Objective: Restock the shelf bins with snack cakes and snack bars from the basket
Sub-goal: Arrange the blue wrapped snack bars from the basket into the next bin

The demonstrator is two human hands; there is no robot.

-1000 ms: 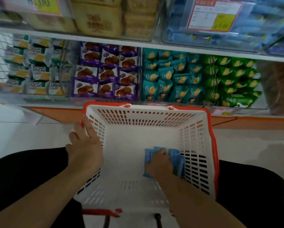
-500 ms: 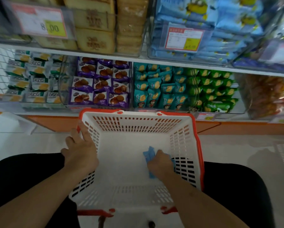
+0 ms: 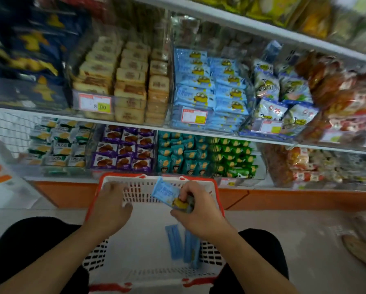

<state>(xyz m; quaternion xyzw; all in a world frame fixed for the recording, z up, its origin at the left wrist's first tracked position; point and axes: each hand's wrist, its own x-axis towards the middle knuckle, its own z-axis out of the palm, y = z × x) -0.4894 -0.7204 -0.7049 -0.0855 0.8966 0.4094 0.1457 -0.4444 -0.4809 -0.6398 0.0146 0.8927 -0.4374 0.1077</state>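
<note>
Above the basket (image 3: 217, 194) rise the shelves (image 3: 122, 122), stocked in clear bins. Upper tier, beyond the basket's far rim: tan cake slices (image 3: 131, 81) behind a price tag (image 3: 95, 103) reading 8.00; to their right, a bin of light-blue snack cakes (image 3: 209, 88) printed with a yellow cartoon figure. Lower tier, nearest the basket: white-and-green packs (image 3: 57, 143), purple packs (image 3: 124, 148), teal packs (image 3: 182, 153), green packs (image 3: 233, 155). Basket: white plastic, red rim, slotted walls, resting between the person's dark-clad knees. Left hand (image 3: 110, 211): laid on the basket's left rim, fingers relaxed, gripping nothing. Right hand (image 3: 199, 215): raised over the basket's middle, fingers curled round a blue snack cake packet (image 3: 167, 190), which tilts toward the far rim. On the basket floor, under the right wrist: two blue snack bars (image 3: 182, 245), side by side.
</note>
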